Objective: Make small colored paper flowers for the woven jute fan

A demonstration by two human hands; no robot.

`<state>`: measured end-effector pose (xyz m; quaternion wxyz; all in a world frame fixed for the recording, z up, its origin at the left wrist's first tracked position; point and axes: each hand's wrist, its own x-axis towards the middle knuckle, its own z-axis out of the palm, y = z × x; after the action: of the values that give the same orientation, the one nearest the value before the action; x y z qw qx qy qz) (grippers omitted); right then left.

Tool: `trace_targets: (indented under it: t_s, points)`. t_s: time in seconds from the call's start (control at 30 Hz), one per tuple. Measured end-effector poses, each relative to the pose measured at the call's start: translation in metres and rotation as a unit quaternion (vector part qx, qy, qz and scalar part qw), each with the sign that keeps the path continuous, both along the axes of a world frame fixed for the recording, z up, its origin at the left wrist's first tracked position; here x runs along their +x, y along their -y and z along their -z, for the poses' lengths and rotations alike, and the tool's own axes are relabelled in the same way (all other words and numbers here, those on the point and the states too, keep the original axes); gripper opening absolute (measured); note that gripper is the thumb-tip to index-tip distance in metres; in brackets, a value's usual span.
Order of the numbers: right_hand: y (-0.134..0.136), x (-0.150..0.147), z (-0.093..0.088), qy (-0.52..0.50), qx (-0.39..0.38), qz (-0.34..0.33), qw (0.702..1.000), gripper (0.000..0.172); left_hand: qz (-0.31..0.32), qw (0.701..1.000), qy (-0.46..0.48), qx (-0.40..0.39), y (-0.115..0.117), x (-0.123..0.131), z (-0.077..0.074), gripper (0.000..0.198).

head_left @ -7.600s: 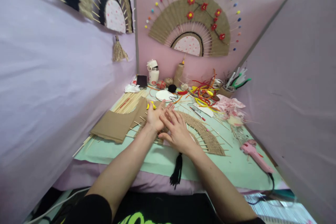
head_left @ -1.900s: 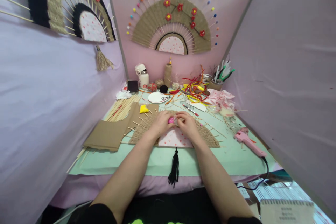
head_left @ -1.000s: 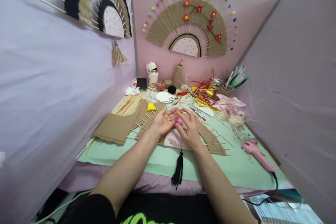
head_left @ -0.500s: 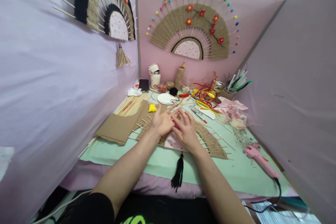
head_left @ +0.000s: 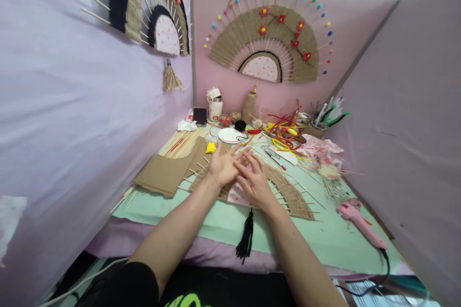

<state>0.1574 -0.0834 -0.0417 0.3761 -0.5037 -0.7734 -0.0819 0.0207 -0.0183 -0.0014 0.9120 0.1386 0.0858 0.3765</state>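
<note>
My left hand [head_left: 225, 167] is turned palm up with its fingers stretched out. My right hand [head_left: 255, 180] lies across it, fingers apart and slightly bent, fingertips on the left palm and fingers. Any small thing under those fingertips is hidden. Something bright pink [head_left: 249, 169] shows between the right fingers. Below both hands lies a half-round fan [head_left: 291, 194] of woven twine on thin sticks, its middle partly covered. Its dotted fabric centre [head_left: 237, 194] and a black tassel [head_left: 245, 237] are nearest me. A small pink bit [head_left: 289, 183] sits on the fan's right part.
Cardboard [head_left: 158, 175] and thin sticks [head_left: 183, 144] lie at left, near a yellow clay packet [head_left: 211, 147]. A pink glue gun [head_left: 363, 225] rests at right. Behind are a white bottle [head_left: 215, 105], coloured pipe cleaners [head_left: 284, 129] and a pen [head_left: 275, 159]. Finished fans [head_left: 266, 24] hang on the walls.
My right fingers have shifted slightly over the left palm. A small pink bit visible there before is now covered. The whole view has moved a little.
</note>
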Motion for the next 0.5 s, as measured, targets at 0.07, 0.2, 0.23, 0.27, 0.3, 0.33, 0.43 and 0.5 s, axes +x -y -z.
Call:
trace_targets:
  t_s: [0.07,0.2,0.23,0.27,0.3,0.33,0.43,0.5]
  points:
    - [-0.001,0.001,0.000,-0.007,0.006,0.023,1.000,0.039,-0.001,1.000,0.006,-0.001,0.000,0.001,0.000,0.071]
    - [0.000,-0.002,0.000,0.012,-0.024,0.000,1.000,0.045,0.027,0.999,-0.022,-0.010,0.001,0.005,0.003,0.070]
    - [0.000,-0.003,0.000,0.013,-0.033,-0.012,0.999,0.046,0.020,0.999,-0.030,-0.016,0.001,0.006,0.005,0.070]
    - [0.001,-0.003,0.000,0.010,-0.039,-0.020,0.999,0.047,0.012,0.999,-0.035,-0.021,0.001,0.007,0.006,0.069]
    - [0.001,-0.003,0.000,0.005,-0.043,-0.026,0.999,0.048,0.004,0.999,-0.038,-0.027,0.001,0.008,0.006,0.068]
    - [0.001,-0.002,0.000,-0.002,-0.046,-0.029,0.999,0.050,-0.002,0.999,-0.040,-0.032,0.000,0.009,0.007,0.066]
    - [0.001,0.001,0.000,-0.020,-0.048,-0.028,0.998,0.057,-0.020,0.998,-0.047,-0.049,0.000,0.011,0.006,0.060]
    - [0.001,0.002,0.001,-0.021,-0.042,-0.019,0.999,0.056,-0.043,0.996,-0.050,-0.057,0.000,0.011,0.005,0.060]
